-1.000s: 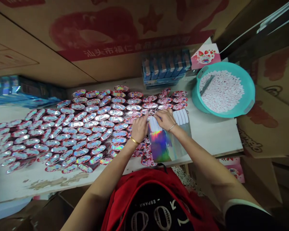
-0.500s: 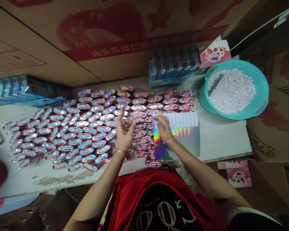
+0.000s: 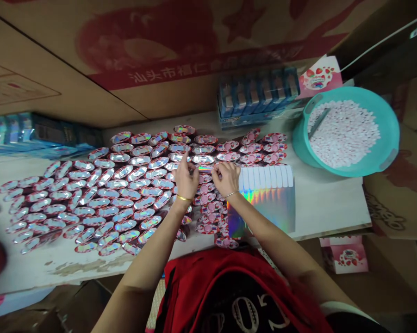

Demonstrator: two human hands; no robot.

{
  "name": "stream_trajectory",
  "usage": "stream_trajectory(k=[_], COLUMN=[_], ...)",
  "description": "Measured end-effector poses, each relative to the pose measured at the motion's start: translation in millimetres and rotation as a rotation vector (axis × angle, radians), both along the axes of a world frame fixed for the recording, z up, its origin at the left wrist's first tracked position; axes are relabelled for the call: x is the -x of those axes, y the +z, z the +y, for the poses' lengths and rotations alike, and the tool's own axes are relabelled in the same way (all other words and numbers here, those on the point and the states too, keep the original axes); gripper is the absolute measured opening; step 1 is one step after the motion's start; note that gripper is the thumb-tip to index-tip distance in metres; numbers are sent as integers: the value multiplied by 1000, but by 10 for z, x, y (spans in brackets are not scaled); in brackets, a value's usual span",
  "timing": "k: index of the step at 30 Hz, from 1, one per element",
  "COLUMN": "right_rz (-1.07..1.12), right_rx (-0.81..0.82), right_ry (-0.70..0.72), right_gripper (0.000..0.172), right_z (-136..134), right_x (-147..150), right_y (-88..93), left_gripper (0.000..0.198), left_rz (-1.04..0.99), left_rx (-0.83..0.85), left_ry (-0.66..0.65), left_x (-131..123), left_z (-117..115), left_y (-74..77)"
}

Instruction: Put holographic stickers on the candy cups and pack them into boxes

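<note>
My left hand (image 3: 187, 181), with a gold bracelet, is closed at thumb and fingers on one end of a small shiny rainbow sticker (image 3: 205, 169); its index finger points forward. My right hand (image 3: 227, 179), wearing a thin bracelet, pinches the sticker's other end. Stretched level between the hands, the sticker lies over the oval top of one of the packed containers; whether it touches that top I cannot tell. Many red-and-silver oval containers (image 3: 119, 202) stand close together, and those under my hands show pink round tops (image 3: 206, 199). Beside my right wrist lies a rainbow-foil sticker sheet (image 3: 269, 206) with white strips along its far edge.
A teal tub (image 3: 300, 145) of small white pieces, with a grey scoop (image 3: 319, 123) in it, stands at the right. Blue boxes (image 3: 258, 95) line the back, with more blue boxes (image 3: 31, 132) at the left. Large cartons (image 3: 152, 60) wall the table's rear.
My right hand has moved left from the sheet's edge towards my left hand. The sticker now spans both hands. The view has shifted slightly.
</note>
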State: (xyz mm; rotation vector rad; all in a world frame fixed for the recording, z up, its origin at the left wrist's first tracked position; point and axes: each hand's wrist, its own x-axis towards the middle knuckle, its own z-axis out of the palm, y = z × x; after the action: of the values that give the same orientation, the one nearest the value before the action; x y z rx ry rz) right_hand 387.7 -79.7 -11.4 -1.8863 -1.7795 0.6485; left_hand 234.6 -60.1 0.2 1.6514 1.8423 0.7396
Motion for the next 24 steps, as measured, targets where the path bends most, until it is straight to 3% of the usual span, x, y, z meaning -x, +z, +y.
stream_trajectory(k=[3,8,11,16,19,22,24], right_rz=[-90,-128,-87,231,533,767,735], right_rx=[17,91,89,-21,36,203,229], right_ry=[49,108,91,-94,-173,-124,-107], right_gripper=[17,17,35,43,42,36,36], right_z=[47,81,71,8,-52,-119,-154], right_x=[20,37,31,12,48,94,103], right_y=[-75,-111,-67,89,144,133,115], left_gripper=[66,63,54,23,16,17,18], left_rz=[174,241,252,-30,-223,-314,-323], left_rx=[2,38,-13,-172,-99,17,54], left_ry=[-50,-102,-64,-48,-26,69,132], left_x=[-1,-10,10,112,161,189,202], left_z=[45,69,62,-3,-99,-224,-301], left_y=[-52,-154,-126,182,332,313,224])
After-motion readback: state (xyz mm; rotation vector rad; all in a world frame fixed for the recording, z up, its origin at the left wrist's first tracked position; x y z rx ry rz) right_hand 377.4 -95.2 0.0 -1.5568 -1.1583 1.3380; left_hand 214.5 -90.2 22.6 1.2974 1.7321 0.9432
